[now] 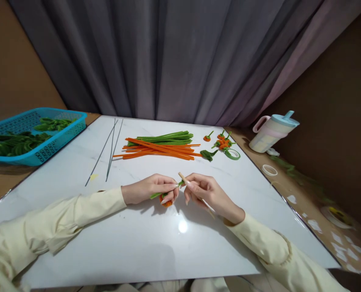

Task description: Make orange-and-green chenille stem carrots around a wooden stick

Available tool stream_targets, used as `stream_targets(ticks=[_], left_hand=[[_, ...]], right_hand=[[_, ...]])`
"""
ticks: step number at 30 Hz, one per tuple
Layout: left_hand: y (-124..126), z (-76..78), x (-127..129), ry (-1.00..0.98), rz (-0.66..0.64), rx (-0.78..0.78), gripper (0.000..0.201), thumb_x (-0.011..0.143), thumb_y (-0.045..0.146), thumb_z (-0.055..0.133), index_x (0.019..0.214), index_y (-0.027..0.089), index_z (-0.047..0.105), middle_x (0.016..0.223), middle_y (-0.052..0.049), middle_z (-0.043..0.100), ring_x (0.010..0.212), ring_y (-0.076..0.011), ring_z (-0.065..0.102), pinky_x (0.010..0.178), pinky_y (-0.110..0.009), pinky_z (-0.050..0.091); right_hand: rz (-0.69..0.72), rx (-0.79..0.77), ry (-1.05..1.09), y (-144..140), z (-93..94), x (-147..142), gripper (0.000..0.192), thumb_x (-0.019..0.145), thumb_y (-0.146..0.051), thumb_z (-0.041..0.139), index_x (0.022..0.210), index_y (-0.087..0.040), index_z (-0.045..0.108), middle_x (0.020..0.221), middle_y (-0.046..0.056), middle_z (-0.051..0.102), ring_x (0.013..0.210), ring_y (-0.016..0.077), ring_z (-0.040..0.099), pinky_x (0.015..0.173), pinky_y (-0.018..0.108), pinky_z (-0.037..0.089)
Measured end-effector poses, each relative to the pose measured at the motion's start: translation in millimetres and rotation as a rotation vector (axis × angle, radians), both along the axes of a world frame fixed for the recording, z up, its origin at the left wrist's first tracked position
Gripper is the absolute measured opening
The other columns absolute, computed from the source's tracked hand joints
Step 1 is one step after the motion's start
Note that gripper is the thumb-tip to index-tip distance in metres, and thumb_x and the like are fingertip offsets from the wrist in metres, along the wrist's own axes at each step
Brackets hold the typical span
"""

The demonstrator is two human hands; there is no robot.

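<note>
My left hand [152, 188] is closed around a small orange pipe-cleaner pumpkin [166, 202] with green pipe cleaner [156, 195] at its top. My right hand [212, 194] pinches a thin wooden stick [182, 177], which slants down through the fingers. A green pipe-cleaner end [180, 183] stretches from the left fingertips to the stick; whether it is wound on is too small to tell. Beyond the hands lie orange pipe cleaners [158, 150] across a bundle of green pipe cleaners [171, 138]. Several finished orange pieces [224, 143] with green stems sit at the back right.
Near those pieces lie a roll of green tape [232, 154] and a dark green leaf shape [208, 155]. Thin dark wires [111, 156] lie at left. A blue basket [61, 140] holds green leaf shapes. A lidded cup [273, 132] and white scraps [314, 226] are right of the white tabletop [122, 251].
</note>
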State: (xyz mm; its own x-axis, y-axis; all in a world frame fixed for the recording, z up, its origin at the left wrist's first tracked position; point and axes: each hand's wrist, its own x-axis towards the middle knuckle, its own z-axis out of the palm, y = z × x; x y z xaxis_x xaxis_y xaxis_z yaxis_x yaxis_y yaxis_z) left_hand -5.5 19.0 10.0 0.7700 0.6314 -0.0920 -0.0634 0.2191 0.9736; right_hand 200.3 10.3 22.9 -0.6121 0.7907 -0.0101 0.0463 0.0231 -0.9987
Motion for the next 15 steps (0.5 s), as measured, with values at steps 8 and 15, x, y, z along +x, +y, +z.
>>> stream_targets(ticks=[8, 15], left_hand=[[-4.6, -3.7, 1.1, 0.101, 0.011, 0.122, 0.026, 0.089, 0.034, 0.049, 0.085, 0.011, 0.06, 0.053, 0.004, 0.049, 0.051, -0.0083, 0.043, 0.06, -0.023, 0.041], [-7.3, -1.1, 0.7, 0.173, 0.024, 0.156, 0.025, 0.087, 0.032, 0.052, 0.079, 0.011, 0.063, 0.051, 0.004, 0.047, 0.049, -0.0076, 0.043, 0.061, -0.023, 0.042]], right_hand=[[0.066, -0.025, -0.068, 0.4, -4.1, -0.2, 0.034, 0.086, -0.049, 0.054, 0.09, -0.016, 0.048, 0.058, -0.001, 0.059, 0.038, 0.0039, 0.031, 0.037, 0.017, 0.024], [0.065, 0.16, -0.171, 0.3, -5.3, -1.9, 0.035, 0.088, -0.048, 0.05, 0.082, -0.014, 0.051, 0.055, -0.002, 0.055, 0.044, 0.0065, 0.04, 0.044, 0.018, 0.03]])
